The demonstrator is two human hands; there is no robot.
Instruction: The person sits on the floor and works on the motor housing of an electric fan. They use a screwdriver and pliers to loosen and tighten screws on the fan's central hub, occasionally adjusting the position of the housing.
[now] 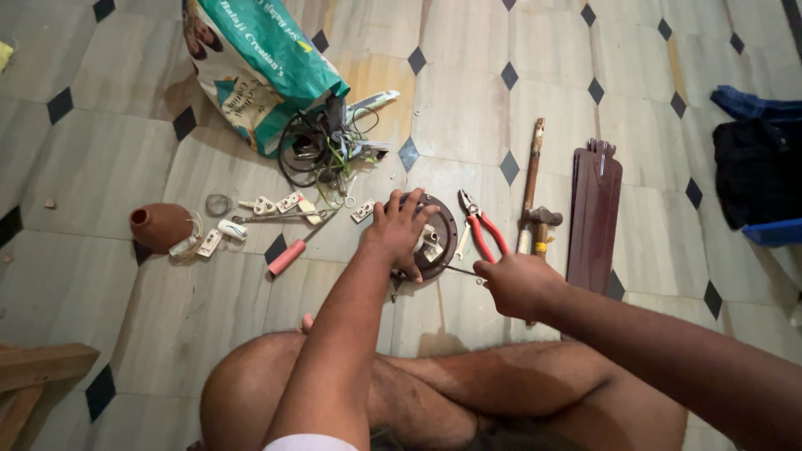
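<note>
Dark metal disc (434,238) is being steadied by the left hand (399,230), fingers spread flat; the right hand (518,284) is clenching a thin screwdriver (459,270), likely working a screw, which calls for steady pressure.

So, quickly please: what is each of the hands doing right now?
Left hand: open, fingers spread, pressing on the round metal disc.
Right hand: closed around a thin screwdriver that points at the disc.

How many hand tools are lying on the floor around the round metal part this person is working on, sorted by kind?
Pliers with red handles: 1
Hammer with a wooden handle: 1
Screwdriver with a pink handle lying on the floor: 1
Thin screwdriver held in the right hand: 1
Total: 4

The left hand rests on the round metal part.
</note>
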